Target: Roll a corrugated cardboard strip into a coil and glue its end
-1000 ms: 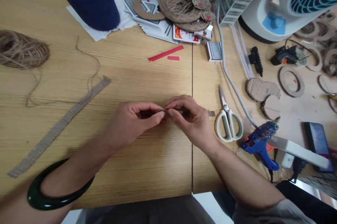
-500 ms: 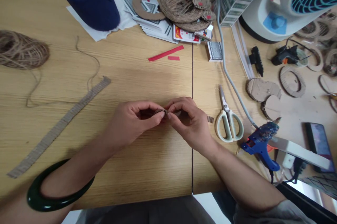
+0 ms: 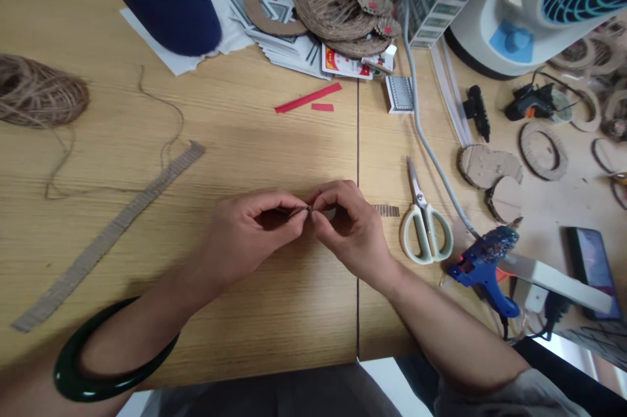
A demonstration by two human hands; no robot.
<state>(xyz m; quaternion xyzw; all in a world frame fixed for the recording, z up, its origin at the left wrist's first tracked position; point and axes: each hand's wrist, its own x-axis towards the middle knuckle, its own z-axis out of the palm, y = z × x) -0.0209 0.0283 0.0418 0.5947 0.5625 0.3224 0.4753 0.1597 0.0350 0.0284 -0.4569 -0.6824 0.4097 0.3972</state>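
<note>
The left hand (image 3: 249, 231) and right hand (image 3: 350, 231) met over the wooden tabletop (image 3: 274, 142), both closed in a fingertip pinch on a small corrugated cardboard piece (image 3: 300, 211); it sat between them, left of the table's seam, its long axis running nearly level across the view, its right end tipped slightly up toward the right fingertips; a narrow cardboard strip (image 3: 386, 210) lay just beside the right hand, near white-handled scissors (image 3: 426, 240); a long corrugated strip (image 3: 108, 237) lay well left of the left hand; a dark green bangle (image 3: 73, 378) circled the left forearm.
</note>
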